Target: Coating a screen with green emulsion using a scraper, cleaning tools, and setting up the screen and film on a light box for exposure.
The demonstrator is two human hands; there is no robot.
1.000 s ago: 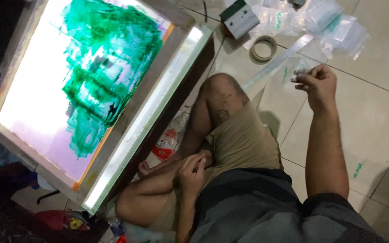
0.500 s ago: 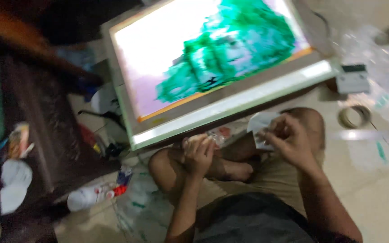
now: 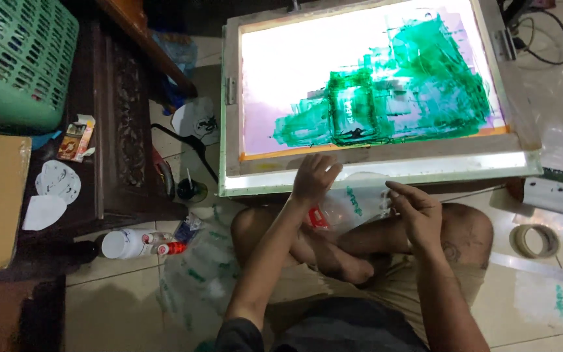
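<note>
Two hands, left hand, right hand, on one plastic bag, one printing screen

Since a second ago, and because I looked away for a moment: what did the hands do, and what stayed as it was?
The right hand, earlier stretched out to the floor by the tape roll, came back over the lap. The left hand rose from the lap to the near edge of the printing frame. Both now meet at a clear plastic bag there. The person stays cross-legged; the frame keeps its green ink.
</note>
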